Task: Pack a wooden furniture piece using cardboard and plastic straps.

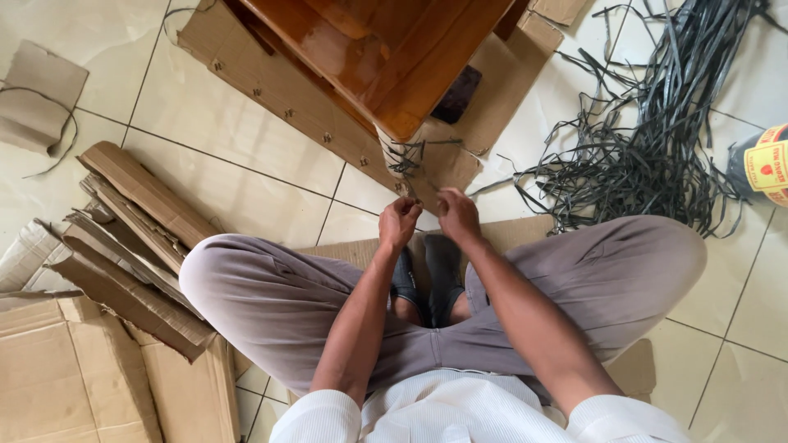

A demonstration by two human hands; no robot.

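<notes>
I sit cross-legged on a tiled floor in front of a glossy brown wooden furniture piece (394,57) that rests on flat cardboard (279,86). Its near leg (402,152) is wrapped in cardboard and bound with dark strapping. My left hand (399,221) and my right hand (457,215) are close together just below that leg, fingers curled and pinching; what they hold is too small to make out, possibly a strap end. Both hands hover above my feet in dark shoes (427,275).
A big tangle of dark plastic straps (657,139) lies at the right, next to a round can (763,168) with a yellow and red label. Torn cardboard pieces (131,238) pile up at the left; another scrap (37,94) lies at the far left.
</notes>
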